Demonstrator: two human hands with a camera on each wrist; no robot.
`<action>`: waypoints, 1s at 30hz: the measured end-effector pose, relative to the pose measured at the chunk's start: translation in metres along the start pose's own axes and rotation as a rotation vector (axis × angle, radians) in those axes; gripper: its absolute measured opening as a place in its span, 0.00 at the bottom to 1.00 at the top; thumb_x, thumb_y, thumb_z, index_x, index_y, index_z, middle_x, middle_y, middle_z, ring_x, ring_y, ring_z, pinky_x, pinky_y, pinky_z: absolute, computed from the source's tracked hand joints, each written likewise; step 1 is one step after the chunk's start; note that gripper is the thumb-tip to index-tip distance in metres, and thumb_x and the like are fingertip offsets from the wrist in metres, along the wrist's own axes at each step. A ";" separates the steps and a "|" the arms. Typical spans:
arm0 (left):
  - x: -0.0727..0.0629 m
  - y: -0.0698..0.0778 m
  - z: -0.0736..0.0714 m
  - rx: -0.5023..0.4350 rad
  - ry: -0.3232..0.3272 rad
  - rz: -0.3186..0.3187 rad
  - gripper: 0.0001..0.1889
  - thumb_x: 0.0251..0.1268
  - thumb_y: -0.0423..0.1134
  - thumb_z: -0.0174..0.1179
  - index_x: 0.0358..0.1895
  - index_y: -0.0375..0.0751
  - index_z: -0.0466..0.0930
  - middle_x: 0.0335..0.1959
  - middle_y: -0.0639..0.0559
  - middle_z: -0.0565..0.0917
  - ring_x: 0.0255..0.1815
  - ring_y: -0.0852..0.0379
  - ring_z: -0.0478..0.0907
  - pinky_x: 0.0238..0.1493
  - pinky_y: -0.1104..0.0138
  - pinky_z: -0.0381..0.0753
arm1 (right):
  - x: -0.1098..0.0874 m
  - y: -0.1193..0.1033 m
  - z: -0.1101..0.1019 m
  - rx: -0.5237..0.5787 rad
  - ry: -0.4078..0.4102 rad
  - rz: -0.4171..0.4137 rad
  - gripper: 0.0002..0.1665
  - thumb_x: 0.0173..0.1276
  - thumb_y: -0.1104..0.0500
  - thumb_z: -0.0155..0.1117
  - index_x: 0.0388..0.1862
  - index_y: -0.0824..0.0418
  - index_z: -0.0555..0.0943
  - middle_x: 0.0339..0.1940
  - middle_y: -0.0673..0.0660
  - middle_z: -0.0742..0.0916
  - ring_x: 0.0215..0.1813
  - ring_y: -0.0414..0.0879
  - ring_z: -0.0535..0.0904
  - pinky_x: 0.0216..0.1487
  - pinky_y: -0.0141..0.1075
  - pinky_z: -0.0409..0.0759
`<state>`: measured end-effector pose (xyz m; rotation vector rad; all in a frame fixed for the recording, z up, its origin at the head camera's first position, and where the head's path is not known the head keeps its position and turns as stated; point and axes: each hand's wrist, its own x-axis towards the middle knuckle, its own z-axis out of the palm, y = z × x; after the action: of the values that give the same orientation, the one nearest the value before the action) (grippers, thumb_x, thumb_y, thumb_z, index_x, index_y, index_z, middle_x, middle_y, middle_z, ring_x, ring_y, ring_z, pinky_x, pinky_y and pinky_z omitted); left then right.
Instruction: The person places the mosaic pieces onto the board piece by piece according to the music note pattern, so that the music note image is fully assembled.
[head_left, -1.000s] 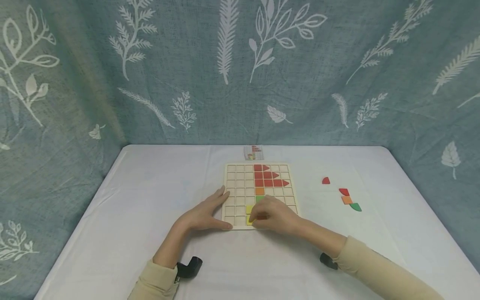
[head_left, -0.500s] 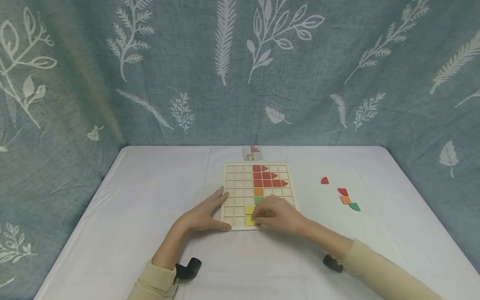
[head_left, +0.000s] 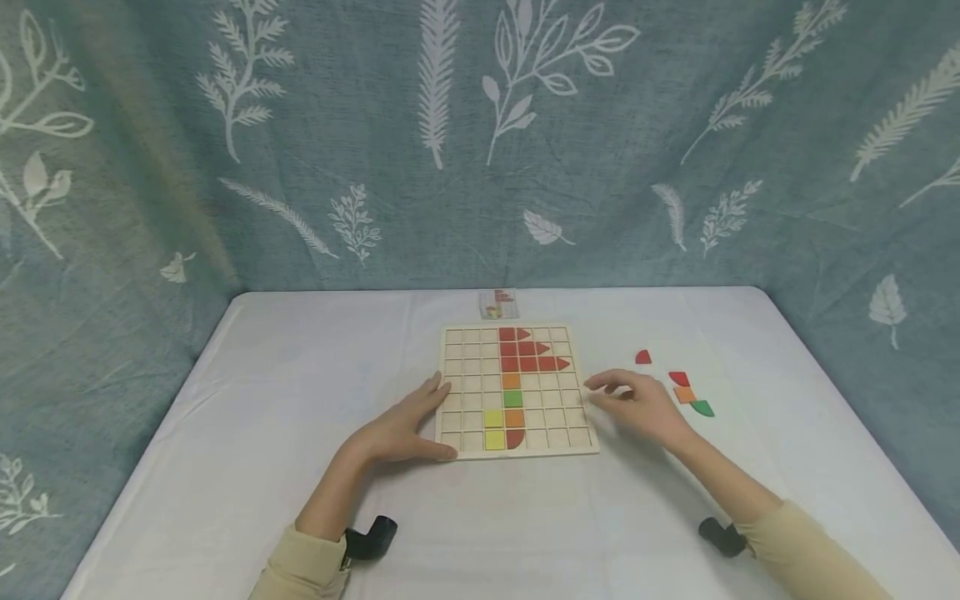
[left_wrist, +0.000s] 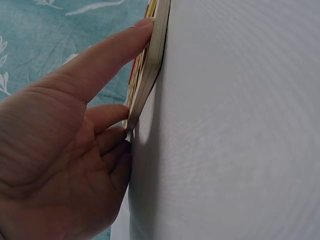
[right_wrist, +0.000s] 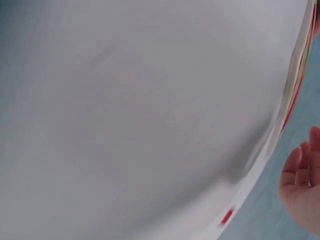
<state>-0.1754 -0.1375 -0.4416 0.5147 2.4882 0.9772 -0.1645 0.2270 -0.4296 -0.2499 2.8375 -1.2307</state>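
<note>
A square wooden grid board (head_left: 551,421) lies on the white table. My left hand (head_left: 397,425) rests at its left side, thumb on the front left corner and fingertips along the left edge; the left wrist view shows the thumb (left_wrist: 107,57) lying over the rim. Just right of the board hovers my right hand (head_left: 637,404), fingers loosely bent and nothing between them. Set in the grid are rows of red pieces (head_left: 528,364), an orange square (head_left: 511,381), a green square (head_left: 512,398), yellow squares (head_left: 494,438), another orange square (head_left: 513,418) and a red rounded piece (head_left: 515,438).
Right of my right hand lie a red quarter-round piece (head_left: 643,357), a second red piece (head_left: 678,378), an orange square (head_left: 684,394) and a green rounded piece (head_left: 702,408). A small picture card (head_left: 498,304) lies behind the board. A patterned curtain (head_left: 420,217) hangs behind the table.
My right hand has left the lower middle of the board and moved right, past its right edge. The red rounded piece in the bottom row now shows. My left hand stays put.
</note>
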 end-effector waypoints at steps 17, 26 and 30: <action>0.000 -0.003 0.003 0.010 0.020 0.004 0.56 0.46 0.53 0.75 0.77 0.38 0.53 0.79 0.41 0.45 0.78 0.41 0.41 0.74 0.45 0.48 | -0.025 0.070 -0.073 -0.340 0.130 0.134 0.20 0.63 0.54 0.70 0.43 0.69 0.81 0.41 0.66 0.85 0.44 0.61 0.77 0.42 0.52 0.77; 0.001 -0.003 0.004 0.010 0.030 0.015 0.55 0.47 0.52 0.75 0.76 0.36 0.53 0.79 0.40 0.45 0.78 0.40 0.42 0.74 0.45 0.48 | -0.023 0.072 -0.067 -0.354 0.137 0.126 0.14 0.61 0.59 0.72 0.39 0.68 0.82 0.33 0.60 0.85 0.35 0.53 0.75 0.33 0.42 0.74; 0.000 -0.002 0.004 0.007 0.028 0.016 0.55 0.48 0.52 0.75 0.76 0.36 0.53 0.79 0.41 0.45 0.78 0.41 0.41 0.74 0.45 0.47 | -0.022 0.067 -0.063 -0.318 0.139 0.128 0.12 0.61 0.58 0.72 0.38 0.66 0.82 0.32 0.58 0.84 0.35 0.51 0.74 0.31 0.37 0.72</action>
<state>-0.1740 -0.1368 -0.4457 0.5271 2.5166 0.9891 -0.1583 0.3208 -0.4354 0.0113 3.1035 -0.7998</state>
